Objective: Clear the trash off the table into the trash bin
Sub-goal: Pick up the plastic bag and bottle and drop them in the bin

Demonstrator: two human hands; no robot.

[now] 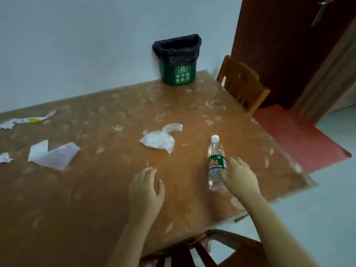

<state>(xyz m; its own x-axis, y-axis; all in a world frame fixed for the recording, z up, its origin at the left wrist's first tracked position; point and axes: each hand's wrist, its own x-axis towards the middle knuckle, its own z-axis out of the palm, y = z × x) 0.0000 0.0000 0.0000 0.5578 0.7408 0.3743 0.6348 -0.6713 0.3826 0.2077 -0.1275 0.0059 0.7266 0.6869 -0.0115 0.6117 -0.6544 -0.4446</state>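
Near chair (pixel 231 249) at bottom edge, dark wood, tucked under the table (pixel 96 199). Table has a brown cover with a pale leaf pattern.

Left hand (pixel 146 191) is over the table, palm down, fingers loosely relaxed and holding nothing. Cannot tell if it touches the surface.

Right hand (pixel 239 178) is at the right side of the water bottle (pixel 215 157), fingers spread and not wrapped round it. The thumb lies across the lower front of the bottle and the fingertips sit by the label. Contact is unclear, no grip.

Bottle stands upright near the table's right edge: clear plastic, white cap on, green and red label.

Left of the bottle and a bit further back, a crumpled clear plastic bag (pixel 158 140) lies flat mid-table, apart from both hands.

Further left is a folded white paper (pixel 54 156). A small crumpled scrap (pixel 5 158) is cut off by the left frame edge. Behind those, a torn wrapper (pixel 27 119), white with some yellow, lies near the table's far left edge.

Trash bin (pixel 179 74) stands on the table at its far edge against the wall (pixel 77 45). It is green with white icons, has a black liner and is open on top. All the trash is well apart from it.

Far chair (pixel 242 81), lighter wood, is at the far right corner. A dark red door (pixel 279 45) is behind it, with a red floor strip (pixel 300 137) below.
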